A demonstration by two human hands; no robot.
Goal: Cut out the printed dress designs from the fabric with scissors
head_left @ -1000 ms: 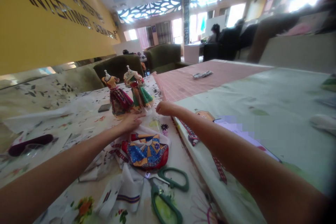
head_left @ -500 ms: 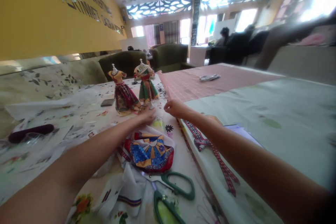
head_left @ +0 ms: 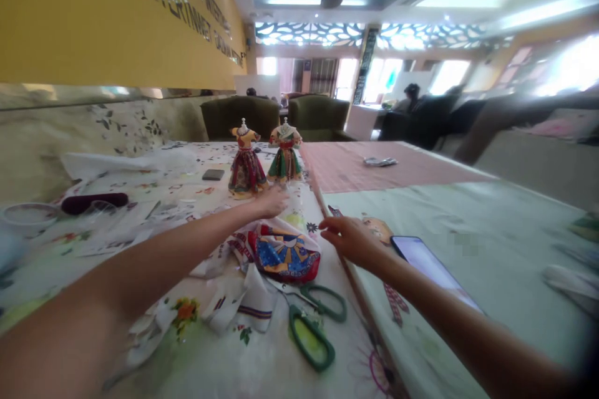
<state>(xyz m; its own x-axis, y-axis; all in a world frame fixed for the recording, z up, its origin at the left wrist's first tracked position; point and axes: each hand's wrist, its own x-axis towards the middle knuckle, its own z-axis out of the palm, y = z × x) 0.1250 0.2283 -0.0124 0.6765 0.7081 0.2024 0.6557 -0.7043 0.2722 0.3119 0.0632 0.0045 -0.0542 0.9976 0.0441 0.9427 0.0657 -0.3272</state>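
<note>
My left hand is stretched forward just in front of a small dress form in a green and brown dress. Its fingers are blurred, and I cannot tell whether they touch the form's base. Left of that form stands another in a maroon skirt and yellow top. My right hand hovers near the seam between the table covers, its fingers bent and apart, holding nothing visible. Between my arms lies a blue, red and yellow patterned cloth piece. Green-handled scissors rest partly open in front of it.
A phone lies beneath my right forearm, beside patterned trim. White cloth with a striped band sits left of the scissors. Farther left are a dark elongated case and a grey block. Armchairs stand behind the table.
The camera view has shifted, so the scene sits farther right and more of the phone shows. My right hand has drawn back from the dress forms, and its fingers have parted.
</note>
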